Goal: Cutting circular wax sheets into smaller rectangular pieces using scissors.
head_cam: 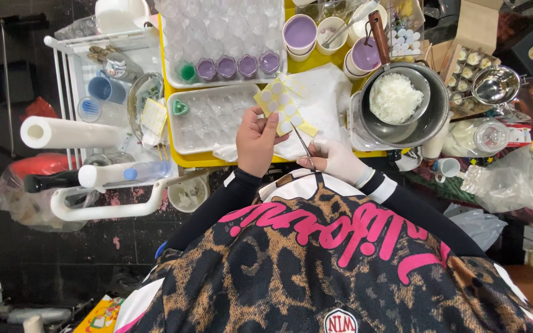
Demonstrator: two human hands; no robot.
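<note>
Two hands at the yellow sticker sheet [280, 110]: left hand [255, 140] pinching its near edge, gloved right hand [338, 160] clamped on tweezers [303, 147], tips slanting toward the sheet, just beside it.

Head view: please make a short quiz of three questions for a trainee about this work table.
1. True or false: the left hand holds a yellow sheet of round white stickers.
2. Which tool is in the right hand? A) spoon B) tweezers C) brush
3. What colour is the liquid in the cups at the top of the table?

Key:
1. True
2. B
3. Purple
</note>
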